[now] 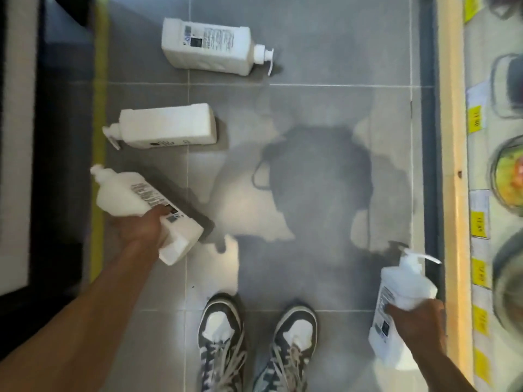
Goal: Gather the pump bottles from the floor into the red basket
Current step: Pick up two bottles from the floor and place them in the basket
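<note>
My left hand (138,229) grips a white pump bottle (133,202) around its lower half, lifted above the grey tiled floor with its pump pointing up-left. My right hand (416,321) holds another white pump bottle (396,304) by its side, pump toward the upper right. A third white pump bottle (167,125) lies on its side on the floor at left, pump pointing left. Farther off, a fourth white pump bottle (209,45) lies on the floor with its pump to the right. No red basket is in view.
My two sneakers (254,343) stand at the bottom centre. A dark unit with a yellow strip (100,80) borders the floor on the left. A wooden shelf edge (452,137) with yellow tags and bowls runs along the right.
</note>
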